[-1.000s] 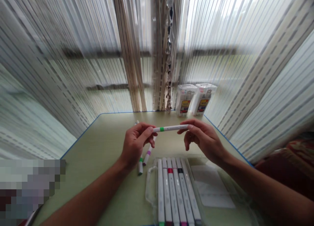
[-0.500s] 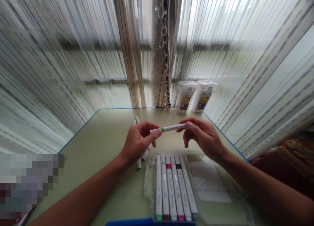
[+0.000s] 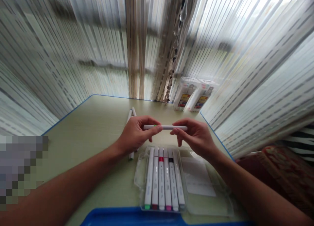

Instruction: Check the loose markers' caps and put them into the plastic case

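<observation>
Between my two hands a white marker (image 3: pixel 168 127) with a green band lies level above the table. My left hand (image 3: pixel 137 132) pinches its left part, thumb in front, partly covering the green band. Thumb and fingertips of my right hand (image 3: pixel 196 134) close on the other end. Below them, an open clear plastic case (image 3: pixel 140 173) holds several white markers (image 3: pixel 162 183) side by side, with coloured ends and bands. Behind my left hand, loose white markers (image 3: pixel 130 114) lie on the table, partly hidden by that hand.
Two clear boxes (image 3: pixel 183 95) with printed labels stand at the table's back right corner. The pale green table (image 3: pixel 98 121) has a blue edge, and a blue piece (image 3: pixel 110 216) sits at its front. String curtains (image 3: pixel 98 55) hang behind. Patterned fabric (image 3: pixel 282 167) is at the right.
The marker has turned from a slight tilt to level, and its green band is now mostly covered. My right hand has moved slightly inward along it. The view has tilted and shifted.
</observation>
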`<action>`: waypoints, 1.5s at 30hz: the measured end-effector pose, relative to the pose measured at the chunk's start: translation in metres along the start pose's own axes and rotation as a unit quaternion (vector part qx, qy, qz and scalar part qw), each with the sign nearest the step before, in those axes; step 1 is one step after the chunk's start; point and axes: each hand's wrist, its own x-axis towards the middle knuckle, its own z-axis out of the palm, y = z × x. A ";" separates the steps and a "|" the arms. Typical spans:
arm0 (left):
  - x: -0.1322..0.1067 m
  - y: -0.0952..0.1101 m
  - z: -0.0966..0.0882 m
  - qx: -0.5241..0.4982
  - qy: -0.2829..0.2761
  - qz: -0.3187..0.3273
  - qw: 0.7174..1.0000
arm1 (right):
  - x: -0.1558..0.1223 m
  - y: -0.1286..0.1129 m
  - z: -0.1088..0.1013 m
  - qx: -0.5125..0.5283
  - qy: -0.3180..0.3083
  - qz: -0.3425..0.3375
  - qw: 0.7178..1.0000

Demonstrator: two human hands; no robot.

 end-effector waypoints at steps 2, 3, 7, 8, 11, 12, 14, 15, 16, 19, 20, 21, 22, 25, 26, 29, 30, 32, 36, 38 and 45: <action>-0.001 0.000 0.001 0.009 -0.017 0.003 1.000 | -0.001 0.000 0.000 -0.007 0.001 0.003 1.000; -0.001 0.000 0.001 0.015 -0.023 0.005 1.000 | -0.001 0.000 0.000 -0.010 0.001 0.003 1.000; -0.002 -0.001 0.001 0.027 -0.033 0.004 0.999 | -0.001 0.000 -0.002 -0.009 -0.001 0.007 1.000; -0.001 -0.001 0.001 0.025 -0.032 0.006 0.999 | -0.001 0.000 -0.003 0.005 -0.002 0.011 1.000; 0.000 -0.001 0.001 0.009 -0.015 0.010 1.000 | -0.001 0.000 -0.005 0.076 -0.003 0.028 0.997; 0.000 -0.002 0.001 0.002 -0.008 0.010 1.000 | -0.001 0.000 -0.005 0.095 -0.004 0.031 0.995; 0.001 -0.002 0.001 -0.006 -0.001 0.007 1.000 | -0.001 0.000 -0.006 0.107 -0.008 0.026 0.994; 0.001 -0.002 0.001 -0.009 0.001 0.006 1.000 | -0.001 -0.001 -0.006 0.098 -0.008 0.019 0.995; 0.002 -0.002 0.001 -0.010 0.001 0.004 1.000 | -0.002 -0.001 -0.006 0.082 -0.008 0.010 0.997; 0.001 0.000 0.000 -0.018 -0.006 -0.005 1.000 | -0.002 -0.002 -0.004 0.021 -0.001 -0.018 1.000; 0.001 0.000 0.000 -0.022 -0.007 -0.007 1.000 | -0.001 -0.002 -0.004 0.007 0.003 -0.025 1.000; 0.001 0.001 -0.001 -0.026 -0.009 -0.009 1.000 | -0.001 -0.002 -0.004 0.000 0.005 -0.031 1.000; 0.001 0.002 -0.001 -0.030 -0.009 -0.010 0.999 | -0.001 -0.002 -0.003 -0.003 0.006 -0.035 0.999; 0.000 0.004 0.000 -0.039 -0.011 -0.010 0.999 | 0.000 -0.001 -0.003 -0.003 0.009 -0.045 0.999; 0.000 0.004 0.000 -0.041 -0.011 -0.010 0.999 | 0.000 -0.001 -0.003 -0.002 0.009 -0.047 0.999; 0.000 0.003 0.000 -0.042 -0.007 -0.011 0.999 | 0.000 0.000 -0.004 0.000 0.011 -0.047 0.999; 0.000 0.003 0.000 -0.041 -0.005 -0.012 0.999 | -0.001 0.000 -0.004 0.001 0.013 -0.046 0.999; 0.000 0.002 0.000 -0.036 -0.002 -0.013 0.999 | -0.001 0.000 -0.004 0.003 0.019 -0.048 0.999; 0.000 0.002 0.000 -0.028 0.000 -0.009 1.000 | 0.000 0.002 -0.006 0.006 0.029 -0.054 0.998; -0.001 0.002 0.000 -0.027 -0.003 -0.006 1.000 | 0.001 0.002 -0.006 0.001 0.036 -0.057 0.998; 0.000 0.001 0.001 -0.018 0.003 0.005 1.000 | 0.002 -0.002 -0.007 -0.021 0.059 -0.060 0.996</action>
